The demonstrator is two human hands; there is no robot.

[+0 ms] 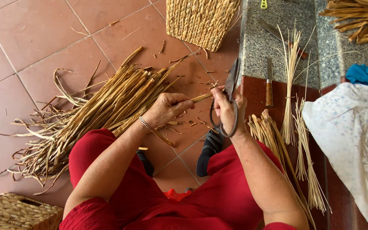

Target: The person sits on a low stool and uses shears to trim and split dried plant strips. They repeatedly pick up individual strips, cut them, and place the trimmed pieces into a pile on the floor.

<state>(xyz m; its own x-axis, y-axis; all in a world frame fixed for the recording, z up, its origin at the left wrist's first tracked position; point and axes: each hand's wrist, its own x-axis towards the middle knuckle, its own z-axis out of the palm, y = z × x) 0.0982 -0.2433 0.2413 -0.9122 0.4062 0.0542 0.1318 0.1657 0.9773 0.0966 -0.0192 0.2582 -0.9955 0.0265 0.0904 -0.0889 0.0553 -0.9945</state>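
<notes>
The left hand (166,108) pinched a dried reed strip (201,98) pointing toward 3 o'clock, its tip meeting the shears (228,96) gripped in the right hand (226,108).

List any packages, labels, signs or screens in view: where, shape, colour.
None in view: no package, label, sign or screen.
Nearest to containers: woven basket, top centre on the tiled floor, tan, tapered.
Second woven basket, bottom-left corner, tan, boxy.
White patterned cloth, right edge, unprinted as far as can be told.
</notes>
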